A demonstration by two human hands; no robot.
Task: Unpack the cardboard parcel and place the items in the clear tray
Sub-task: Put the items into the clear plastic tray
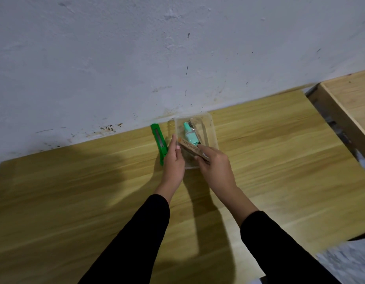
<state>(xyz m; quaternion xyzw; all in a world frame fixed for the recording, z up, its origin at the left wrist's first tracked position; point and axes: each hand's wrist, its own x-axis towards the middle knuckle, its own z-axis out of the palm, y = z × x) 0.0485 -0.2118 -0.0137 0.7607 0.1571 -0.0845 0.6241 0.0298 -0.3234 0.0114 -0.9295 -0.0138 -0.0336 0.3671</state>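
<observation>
A small brown cardboard parcel (pixel 191 149) is held tilted over the near end of the clear tray (pixel 210 128), which stands on the wooden table near the wall. My right hand (pixel 215 166) grips the parcel's right end. My left hand (pixel 173 160) touches its left end with thumb and fingertips. Inside the tray lies a mint-green item (pixel 190 134) beside a dark, shiny item (pixel 193 124). The tray's near edge is hidden behind my hands.
A green utility knife (pixel 159 141) lies on the table just left of the tray, partly under my left hand. The white wall runs along the table's far edge. A second wooden table (pixel 349 99) stands at the right across a gap.
</observation>
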